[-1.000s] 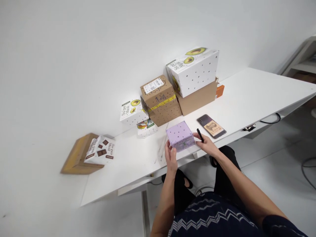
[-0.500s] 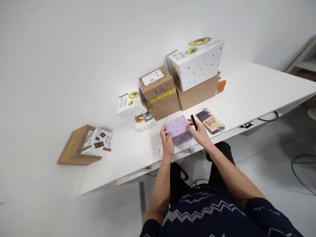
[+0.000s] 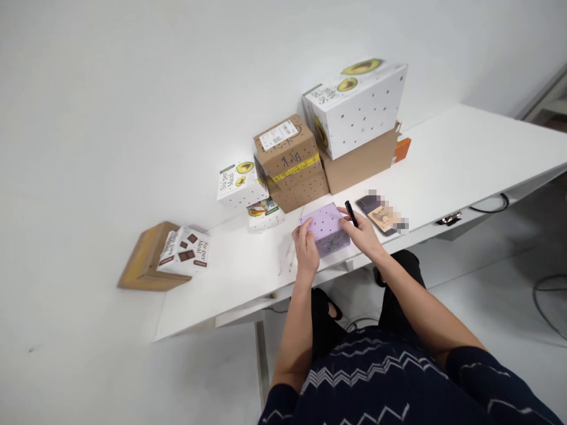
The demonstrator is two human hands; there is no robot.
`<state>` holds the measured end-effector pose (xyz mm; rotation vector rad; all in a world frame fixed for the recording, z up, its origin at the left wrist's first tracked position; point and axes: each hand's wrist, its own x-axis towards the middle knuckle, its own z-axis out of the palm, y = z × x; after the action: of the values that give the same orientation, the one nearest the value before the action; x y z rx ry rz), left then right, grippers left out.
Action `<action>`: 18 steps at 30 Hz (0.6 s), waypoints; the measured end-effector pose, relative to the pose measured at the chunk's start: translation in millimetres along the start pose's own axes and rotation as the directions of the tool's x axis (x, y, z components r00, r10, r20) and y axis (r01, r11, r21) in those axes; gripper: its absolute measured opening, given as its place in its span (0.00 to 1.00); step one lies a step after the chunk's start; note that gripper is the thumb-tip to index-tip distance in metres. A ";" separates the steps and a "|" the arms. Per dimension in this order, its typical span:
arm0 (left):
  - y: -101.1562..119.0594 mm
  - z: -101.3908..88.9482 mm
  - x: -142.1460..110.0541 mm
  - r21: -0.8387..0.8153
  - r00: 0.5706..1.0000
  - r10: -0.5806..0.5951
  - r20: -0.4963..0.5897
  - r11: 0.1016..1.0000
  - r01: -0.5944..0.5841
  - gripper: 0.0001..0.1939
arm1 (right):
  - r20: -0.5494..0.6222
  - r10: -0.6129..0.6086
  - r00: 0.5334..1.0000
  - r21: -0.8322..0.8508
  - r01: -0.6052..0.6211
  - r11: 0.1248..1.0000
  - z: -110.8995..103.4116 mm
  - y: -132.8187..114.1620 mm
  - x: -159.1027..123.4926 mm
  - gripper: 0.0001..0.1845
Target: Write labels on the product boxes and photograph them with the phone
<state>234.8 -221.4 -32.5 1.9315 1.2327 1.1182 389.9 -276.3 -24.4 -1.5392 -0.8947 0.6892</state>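
A small purple box (image 3: 322, 222) with dark dots on top and a patterned front rests near the table's front edge. My left hand (image 3: 306, 249) holds its left end, fingers curled onto the top corner. At the box's right end is my right hand (image 3: 362, 231), with the thumb against the side and a black pen (image 3: 351, 213) gripped upright between the fingers. The writing tip of the pen is hidden. Just right of that hand lies a phone (image 3: 376, 213) in a picture case, partly blurred.
Against the wall on the white table (image 3: 469, 159) stand a taped brown carton (image 3: 296, 183), a large white avocado box (image 3: 361, 112) on a brown box (image 3: 361, 164), and smaller white boxes (image 3: 243, 184). An orange box (image 3: 402, 151) is behind them. A chocolate-print box (image 3: 186, 251) leans left on cardboard (image 3: 142, 262).
My left hand has shifted its fingers up over the purple box's top left corner. The view has swung slightly left; my right hand keeps the pen against the box.
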 end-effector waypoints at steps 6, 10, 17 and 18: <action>7.6 -9.4 -9.4 0.144 0.999 0.037 -0.029 0.989 -0.032 0.19 | 0.032 -0.005 0.999 0.040 0.003 0.999 -1.4 0.2 -4.5 0.24; 27.1 -13.9 -15.1 0.428 0.956 0.265 -0.128 0.884 -0.188 0.19 | -0.190 0.010 0.982 0.267 0.041 0.963 -23.9 -16.8 5.7 0.17; 42.6 4.8 -9.8 0.468 0.820 0.560 0.116 0.698 -0.542 0.14 | -0.370 -0.182 0.911 0.307 0.305 0.901 -41.8 -75.1 17.3 0.31; 40.2 7.6 -9.0 0.478 0.812 0.567 0.140 0.680 -0.556 0.15 | -0.340 -0.186 0.922 0.277 0.287 0.917 -37.4 -77.6 16.1 0.33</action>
<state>256.6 -246.1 -6.6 2.8498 1.0164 1.1762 416.9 -279.6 58.9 -1.1767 -0.6803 0.3792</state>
